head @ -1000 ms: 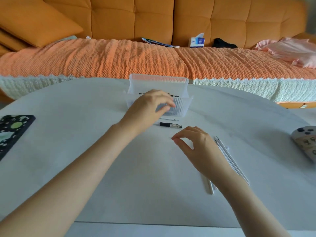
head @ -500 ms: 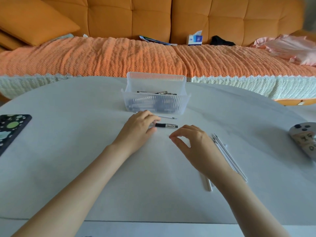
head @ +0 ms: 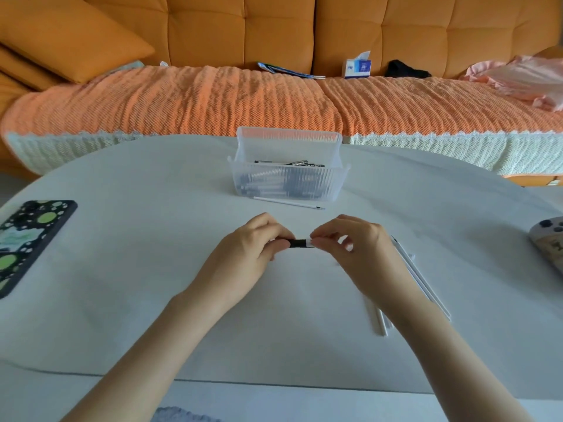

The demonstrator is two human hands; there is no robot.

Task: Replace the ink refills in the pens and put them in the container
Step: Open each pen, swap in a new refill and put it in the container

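While the orange sofa (head: 274, 32) and the white surface (head: 137, 284) before it look the same as a second ago, I see that the change is all in the hands. The clear ribbed container (head: 289, 144) stands where it did at the far middle of the surface, with finished pens (head: 289, 162) lying inside it. The phone (head: 30, 239) in its dotted case stays at the left edge.

A second ago the left hand (head: 246, 257) was at the container's front rim, and half a second ago it had dropped to touch the end of a black pen lying on the surface just in front of the container. Now it has drawn back toward me, its fingers curled round the left end of that pen (head: 297, 242). The right hand (head: 359, 251), which hovered empty with its fingers bent, has closed in from the right and pinches the pen's pale right end between thumb and fingertips.

So the pen has left its spot by the container and is held level between both hands, near the middle of the surface, only its black middle showing.

One thin refill (head: 289, 203) remains lying against the container's front. The white refills (head: 420, 281) lie unmoved under the right wrist.
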